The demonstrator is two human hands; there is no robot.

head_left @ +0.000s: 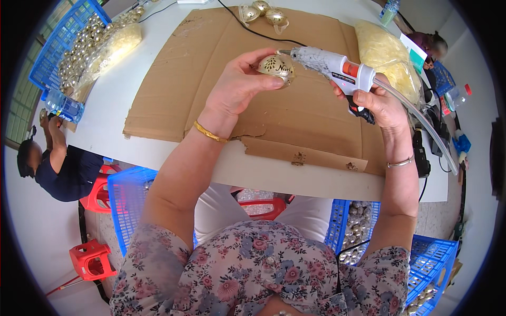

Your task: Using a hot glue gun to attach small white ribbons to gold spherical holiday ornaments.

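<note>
- Bauble (pixel 274 71) at the upper centre of the frame, pale gold, dark pattern on its side, held up over the cardboard (pixel 179 92), and all eyes are on its top!
- Left hand (pixel 239 82) has it pinched, fingers behind, thumb along the front; a light, firm grip looks right, since a smooth round thing could roll under pressure.
- Right hand (pixel 380 105) is wrapped around the glue gun (pixel 337 68), right of centre, its nozzle (pixel 285 51) pointing left, right at the bauble's upper edge. Lovely line!
- Touching or just short? At this angle I can't say, nor whether any glue is out.
- Good form here, I'd judge: nozzle aimed at the top only, a short, gentle squeeze, one small bead, then a clean lift away so no strings trail over the pattern.
- Watch those left fingertips, folks! They sit close beside the nozzle, and hot metal forgives nobody; a lower hold would be safer.
- Out to the right, the glue stick (pixel 419 116) curves long behind the gun; it should feed best hanging free of the wrist.
</note>
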